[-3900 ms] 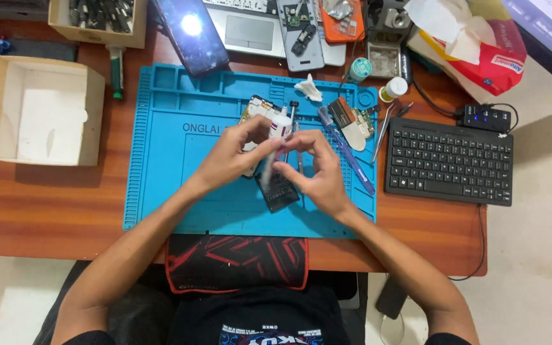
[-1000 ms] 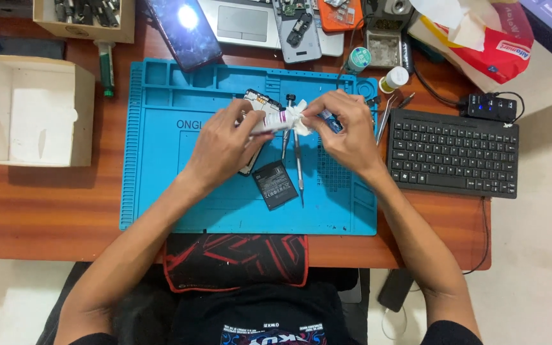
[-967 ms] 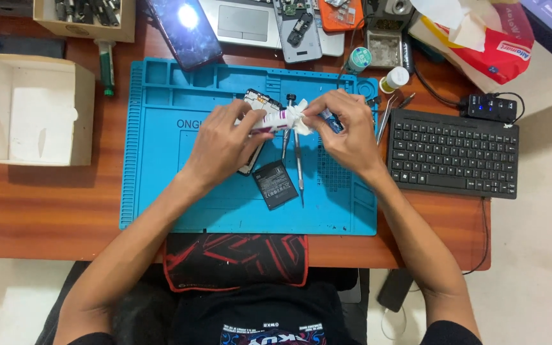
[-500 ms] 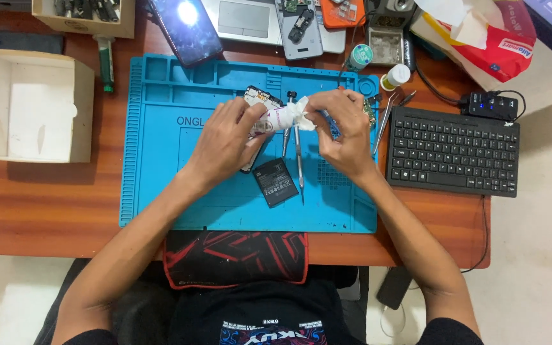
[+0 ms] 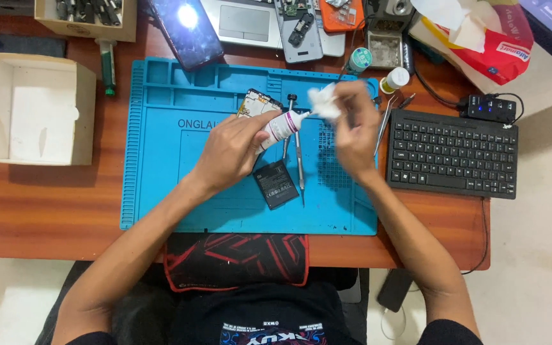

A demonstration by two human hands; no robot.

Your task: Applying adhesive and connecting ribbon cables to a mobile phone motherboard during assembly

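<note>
While left hand [image 5: 231, 150] grips white bottle [image 5: 280, 124], right hand [image 5: 356, 131] — tissue [image 5: 322, 103]

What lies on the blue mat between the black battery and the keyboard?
In the head view, a long screwdriver lies beside the battery; the right hand hovers before the keyboard.

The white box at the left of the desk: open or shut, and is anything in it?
Open and empty: the white box has no lid on it, and its bare white floor shows from above inside the four upright walls.
</note>
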